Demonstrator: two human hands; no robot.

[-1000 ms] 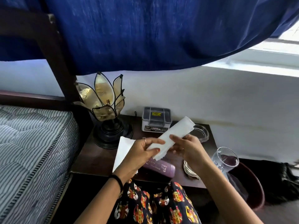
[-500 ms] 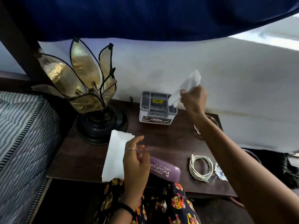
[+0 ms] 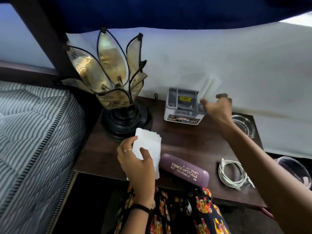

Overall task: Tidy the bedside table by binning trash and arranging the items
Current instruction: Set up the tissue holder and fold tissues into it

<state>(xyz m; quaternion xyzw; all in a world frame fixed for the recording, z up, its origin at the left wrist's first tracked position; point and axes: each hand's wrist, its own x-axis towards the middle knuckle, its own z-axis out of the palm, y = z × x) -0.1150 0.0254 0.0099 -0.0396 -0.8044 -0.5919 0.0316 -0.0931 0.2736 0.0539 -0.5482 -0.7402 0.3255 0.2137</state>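
Dark wooden bench stands between the striped mattress on one side and a dark bin past its other end; its back edge meets the white wall. Landmark: the grey plastic desk organiser at the back of the bench. A folded white paper, blurred, stands in the organiser's wall-side corner nearest the right hand, whose fingers are spread and loosely open just beside it; contact cannot be told. Left of the organiser, the petal-shaped glass lamp on a black base takes the rear corner by the bedpost. In front of the organiser lies bare wood, the widest open room. Nearer the front edge, the left hand pinches a stack of white paper between thumb and fingers, its lower end overhanging the edge. A purple spectacle case lies beside that stack. A coiled white cable lies further right, and a clear glass ashtray sits right of the organiser, behind the right forearm.
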